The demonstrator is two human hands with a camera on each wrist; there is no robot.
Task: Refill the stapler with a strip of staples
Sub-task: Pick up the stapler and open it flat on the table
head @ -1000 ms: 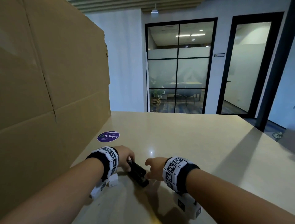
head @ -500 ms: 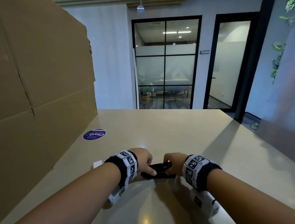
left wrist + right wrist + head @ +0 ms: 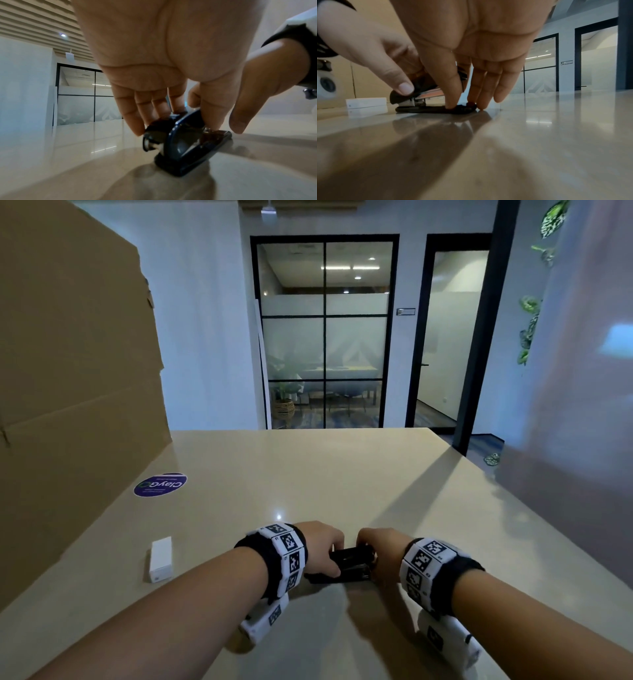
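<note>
A black stapler (image 3: 352, 565) lies crosswise on the beige table (image 3: 342, 481), between my two hands. My left hand (image 3: 334, 558) pinches its top arm from above; in the left wrist view the fingers (image 3: 137, 121) and thumb clamp the dark cap of the stapler (image 3: 181, 143), which is tilted up off the base. My right hand (image 3: 371, 553) holds the other end. In the right wrist view its thumb and fingers pinch the flat base of the stapler (image 3: 426, 109), with the right hand (image 3: 465, 105) pointing straight down. A small white staple box (image 3: 161, 558) lies to the left.
A tall cardboard sheet (image 3: 68, 371) stands along the table's left side. A round purple sticker (image 3: 160, 484) is on the tabletop near it. The same white box (image 3: 366, 102) shows behind the stapler in the right wrist view. Glass doors (image 3: 325, 337) are beyond the far edge.
The stapler has turned from a diagonal lie to crosswise between my hands, and both hands have closed in on its ends. The view has swung so the white box now shows.
</note>
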